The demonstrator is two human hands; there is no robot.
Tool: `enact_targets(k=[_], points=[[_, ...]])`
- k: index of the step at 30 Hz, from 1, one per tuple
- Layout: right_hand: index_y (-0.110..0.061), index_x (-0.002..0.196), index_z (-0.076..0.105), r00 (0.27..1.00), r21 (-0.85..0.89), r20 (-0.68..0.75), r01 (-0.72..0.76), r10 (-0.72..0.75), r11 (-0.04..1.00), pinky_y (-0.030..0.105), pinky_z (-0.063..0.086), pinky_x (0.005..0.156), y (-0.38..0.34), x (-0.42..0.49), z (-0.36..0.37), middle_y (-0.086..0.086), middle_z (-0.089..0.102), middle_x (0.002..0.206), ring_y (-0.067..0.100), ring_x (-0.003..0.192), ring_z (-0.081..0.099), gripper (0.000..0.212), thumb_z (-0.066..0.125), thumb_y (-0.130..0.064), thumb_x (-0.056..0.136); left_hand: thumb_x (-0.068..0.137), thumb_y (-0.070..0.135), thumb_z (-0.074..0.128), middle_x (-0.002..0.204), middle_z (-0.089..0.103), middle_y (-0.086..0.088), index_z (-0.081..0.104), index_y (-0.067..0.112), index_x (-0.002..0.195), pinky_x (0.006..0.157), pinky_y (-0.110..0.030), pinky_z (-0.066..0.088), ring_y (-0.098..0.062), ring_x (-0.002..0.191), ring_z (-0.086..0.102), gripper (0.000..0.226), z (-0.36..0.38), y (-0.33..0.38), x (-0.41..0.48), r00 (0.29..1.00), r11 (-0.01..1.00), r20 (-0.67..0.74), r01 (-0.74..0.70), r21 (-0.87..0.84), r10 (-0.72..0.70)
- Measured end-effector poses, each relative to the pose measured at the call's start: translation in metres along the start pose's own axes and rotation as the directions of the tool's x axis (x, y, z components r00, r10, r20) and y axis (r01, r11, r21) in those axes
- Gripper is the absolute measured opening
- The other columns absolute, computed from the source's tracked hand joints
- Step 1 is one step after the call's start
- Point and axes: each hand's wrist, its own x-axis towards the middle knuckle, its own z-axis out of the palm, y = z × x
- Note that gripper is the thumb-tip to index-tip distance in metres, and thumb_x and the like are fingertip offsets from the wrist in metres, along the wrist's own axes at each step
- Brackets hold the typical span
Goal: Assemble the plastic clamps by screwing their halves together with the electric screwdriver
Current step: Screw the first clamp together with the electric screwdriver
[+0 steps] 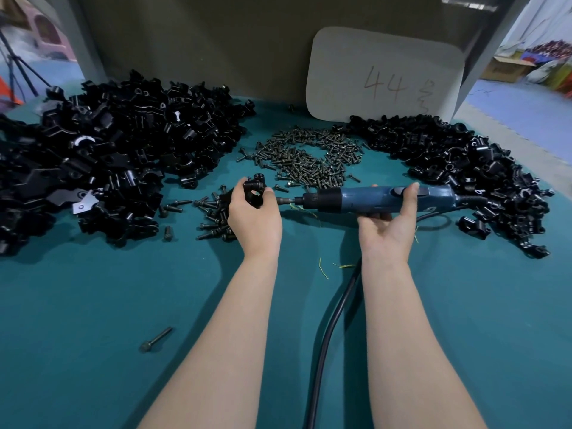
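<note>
My left hand (252, 216) grips a black plastic clamp (254, 191) just above the green table. My right hand (390, 219) holds the blue electric screwdriver (365, 199) from below, lying level and pointing left. The screwdriver's bit (286, 200) reaches the clamp's right side. A big heap of black clamp halves (102, 153) lies at the left, and another heap of black clamp parts (458, 168) lies at the right. Dark screws (309, 153) are spread in the middle behind my hands.
More loose screws (210, 215) lie by my left hand, and one long screw (156, 339) lies alone at the front left. The screwdriver's black cable (328, 329) runs toward me between my arms. A white card (383, 75) marked 44 leans on the grey back wall.
</note>
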Motion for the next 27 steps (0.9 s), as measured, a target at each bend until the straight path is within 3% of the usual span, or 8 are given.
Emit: enact_targets(k=[4,10,14,16,22,27], points=[[-0.013,0.134,0.046,1.0,-0.03,-0.007,0.02,-0.02,0.999,0.038,0.057,0.073,0.0002,-0.0005,-0.0008,0.01,0.056,0.129,0.02,0.09,0.067,0.056,0.069,-0.032,0.087,0.094,0.02,0.059,0.123,0.06,0.0,0.052,0.016,0.135,0.064,-0.004,0.036,0.009,0.075,0.051,0.041,0.0008,-0.0028,0.0014,1.0,1.0,-0.004,-0.005,-0.012,0.005],[-0.011,0.132,0.047,1.0,-0.035,0.015,0.024,-0.023,0.999,0.039,0.057,0.078,0.0011,-0.0005,-0.0005,0.009,0.058,0.126,0.02,0.085,0.069,0.051,0.068,-0.028,0.088,0.095,0.022,0.058,0.122,0.061,-0.005,0.054,0.013,0.132,0.062,-0.004,0.039,0.003,0.075,0.053,0.038,0.0006,-0.0045,0.0038,1.0,1.0,-0.002,-0.012,-0.014,0.012],[-0.009,0.106,0.055,0.998,-0.076,0.024,0.055,-0.053,0.996,0.039,0.054,0.088,-0.0008,-0.0006,0.003,0.007,0.063,0.103,0.02,0.085,0.067,0.02,0.064,-0.02,0.092,0.096,0.023,0.056,0.115,0.063,-0.004,0.055,0.012,0.131,0.058,0.002,0.035,0.003,0.074,0.052,0.036,-0.0004,-0.0046,0.0025,0.998,0.998,0.016,-0.053,0.03,0.053],[-0.009,0.1,0.055,0.996,-0.088,0.033,0.083,-0.081,0.993,0.037,0.055,0.085,-0.0012,-0.0004,0.0042,0.006,0.063,0.096,0.019,0.084,0.067,0.013,0.062,-0.019,0.093,0.097,0.023,0.056,0.11,0.063,-0.004,0.056,0.01,0.129,0.056,0.003,0.035,0.002,0.072,0.052,0.035,-0.0007,-0.005,0.0015,0.997,0.996,0.027,-0.07,0.058,0.069],[-0.009,0.117,0.053,0.987,-0.096,0.125,0.112,-0.1,0.989,0.031,0.056,0.077,0.0008,-0.0003,0.005,0.008,0.059,0.109,0.016,0.085,0.068,0.026,0.058,-0.023,0.095,0.097,0.024,0.055,0.089,0.06,0.002,0.06,0.006,0.118,0.057,-0.011,0.035,-0.003,0.064,0.05,0.029,-0.0015,-0.0037,0.0001,0.997,0.993,0.019,-0.076,0.091,0.074],[-0.011,0.115,0.053,0.981,-0.077,0.165,0.115,-0.101,0.99,0.029,0.056,0.076,0.0001,-0.0025,0.0044,0.007,0.061,0.107,0.015,0.086,0.069,0.023,0.056,-0.025,0.096,0.096,0.022,0.056,0.072,0.054,0.01,0.061,0.009,0.098,0.051,-0.007,0.036,-0.003,0.062,0.049,0.014,-0.0023,-0.0014,-0.0018,0.996,0.991,0.004,-0.089,0.098,0.089]])
